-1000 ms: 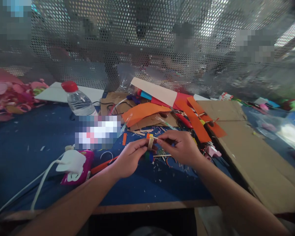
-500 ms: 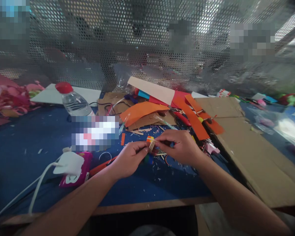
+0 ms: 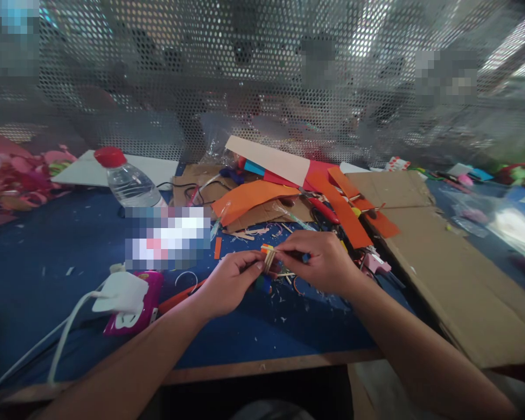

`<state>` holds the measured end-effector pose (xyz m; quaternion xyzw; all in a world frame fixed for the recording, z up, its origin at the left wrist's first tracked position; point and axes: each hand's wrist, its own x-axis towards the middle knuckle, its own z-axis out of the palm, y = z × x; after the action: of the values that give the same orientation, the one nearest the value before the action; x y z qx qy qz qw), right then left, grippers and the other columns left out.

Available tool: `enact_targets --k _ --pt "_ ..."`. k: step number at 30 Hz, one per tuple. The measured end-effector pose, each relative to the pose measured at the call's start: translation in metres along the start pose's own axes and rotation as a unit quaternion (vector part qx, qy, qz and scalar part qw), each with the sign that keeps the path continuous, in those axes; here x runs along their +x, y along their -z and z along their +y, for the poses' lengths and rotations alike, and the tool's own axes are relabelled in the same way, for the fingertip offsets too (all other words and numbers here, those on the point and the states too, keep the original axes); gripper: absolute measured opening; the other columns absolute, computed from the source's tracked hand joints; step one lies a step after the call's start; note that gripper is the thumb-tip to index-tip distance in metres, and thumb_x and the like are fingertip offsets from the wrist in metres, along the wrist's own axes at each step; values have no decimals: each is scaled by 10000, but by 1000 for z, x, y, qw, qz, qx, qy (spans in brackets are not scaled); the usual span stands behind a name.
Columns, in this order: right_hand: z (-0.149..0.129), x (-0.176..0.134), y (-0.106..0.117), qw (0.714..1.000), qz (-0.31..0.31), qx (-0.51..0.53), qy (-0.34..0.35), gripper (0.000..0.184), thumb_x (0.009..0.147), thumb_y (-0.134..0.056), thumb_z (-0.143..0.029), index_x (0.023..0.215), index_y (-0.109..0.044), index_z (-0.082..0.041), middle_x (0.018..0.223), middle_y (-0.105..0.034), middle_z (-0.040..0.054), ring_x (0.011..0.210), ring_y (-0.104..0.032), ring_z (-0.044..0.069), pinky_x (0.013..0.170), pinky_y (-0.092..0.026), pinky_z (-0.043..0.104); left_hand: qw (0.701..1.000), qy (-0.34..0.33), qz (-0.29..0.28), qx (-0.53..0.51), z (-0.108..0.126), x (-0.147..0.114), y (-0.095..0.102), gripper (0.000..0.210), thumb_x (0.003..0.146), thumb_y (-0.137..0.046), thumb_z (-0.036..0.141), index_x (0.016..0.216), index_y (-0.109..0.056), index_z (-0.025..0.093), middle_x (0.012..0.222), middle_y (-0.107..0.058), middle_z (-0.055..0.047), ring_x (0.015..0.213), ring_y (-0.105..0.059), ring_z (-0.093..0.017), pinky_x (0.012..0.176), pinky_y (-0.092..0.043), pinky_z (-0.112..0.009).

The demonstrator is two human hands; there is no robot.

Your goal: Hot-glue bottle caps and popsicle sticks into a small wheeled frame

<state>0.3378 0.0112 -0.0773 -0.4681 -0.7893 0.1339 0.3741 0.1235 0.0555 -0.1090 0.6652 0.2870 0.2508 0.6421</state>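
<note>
My left hand (image 3: 231, 284) pinches a small bundle of pale wooden sticks (image 3: 269, 261) between thumb and fingers, over the middle of the table. An orange and yellow piece (image 3: 266, 248) shows at the bundle's top end; whether it is joined to the sticks I cannot tell. From the other side my right hand (image 3: 322, 260) is closed, thumb and forefinger pinched at the top of the sticks on what looks like a thin pale stick end, mostly hidden by the fingers. Just beneath, a blue and green object (image 3: 263, 284) lies partly covered by my left hand.
Orange foam-like strips (image 3: 256, 198) and cardboard (image 3: 455, 262) spread behind and to the right. A red-capped bottle (image 3: 129, 181), a white plug (image 3: 121, 291) with cable and a magenta power strip (image 3: 145, 309) stand left. Scraps litter the blue table (image 3: 289, 338); a perforated metal screen (image 3: 262, 76) rises behind.
Both hands stay almost in place at the stick bundle, with only slight finger movement. The whole view has shifted a little.
</note>
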Motion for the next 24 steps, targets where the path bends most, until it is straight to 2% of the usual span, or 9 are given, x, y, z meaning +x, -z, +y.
enact_targets --k 4,7,11,14,16,18,21,23,24 --pt "0 -2 -4 1000 -12 -6 20 144 962 -653 -192 915 -789 -178 787 -754 32 720 -679 148 685 -512 277 999 -9 -8 -33 -1 0 -3 240 983 -610 375 1044 -757 195 1004 -760 -102 926 -720 -232 756 -603 -354" --pt "0 -2 -4 999 -6 -19 33 147 974 -638 -201 938 -778 -175 810 -760 41 750 -684 163 707 -520 292 1000 -17 17 -19 2 -1 -1 209 965 -643 381 973 -734 194 922 -745 -78 823 -697 -199 744 -590 -341" --pt "2 -3 1 999 -17 -34 2 165 1000 -618 -226 964 -770 -174 853 -756 49 783 -689 171 718 -516 294 986 -62 155 10 8 -1 14 221 977 -628 394 935 -734 205 936 -745 -74 847 -683 -198 769 -567 -330" --pt "6 -7 2 992 -108 -58 -40 158 995 -632 -213 961 -781 -175 928 -755 65 838 -701 193 752 -522 315 953 -134 272 18 11 -1 27 241 998 -602 410 933 -733 218 959 -730 -72 918 -661 -207 806 -541 -325" --pt "9 -10 -2 982 -177 -59 -34 142 978 -657 -195 946 -795 -182 1001 -749 75 875 -705 199 787 -532 326 935 -168 311 29 11 0 32 253 1000 -595 419 920 -730 221 950 -715 -73 926 -645 -215 804 -532 -329" --pt "11 -13 -7 974 -223 -48 -12 137 967 -674 -182 939 -807 -196 1068 -748 75 933 -707 202 850 -541 337 932 -175 314 54 12 0 33 266 998 -593 424 896 -730 221 912 -695 -70 905 -630 -218 783 -527 -330" --pt "15 -15 -14 961 -267 -71 8 139 957 -690 -180 940 -822 -223 1074 -772 55 991 -698 223 919 -536 369 943 -147 290 77 13 0 27 283 993 -592 445 869 -719 224 862 -672 -61 863 -625 -218 714 -521 -318" --pt "19 -14 -16 954 -268 -136 -8 150 953 -693 -185 897 -826 -224 1050 -782 61 980 -686 247 889 -539 390 948 -130 278 81 14 -1 23 290 989 -590 460 865 -708 225 856 -667 -59 837 -631 -218 650 -506 -306" --pt "21 -13 -15 952 -248 -175 -26 164 955 -686 -188 872 -825 -217 1046 -781 75 976 -677 260 862 -540 394 950 -127 274 83 15 -1 22 289 992 -585 460 870 -704 226 858 -666 -57 826 -631 -216 629 -497 -302"
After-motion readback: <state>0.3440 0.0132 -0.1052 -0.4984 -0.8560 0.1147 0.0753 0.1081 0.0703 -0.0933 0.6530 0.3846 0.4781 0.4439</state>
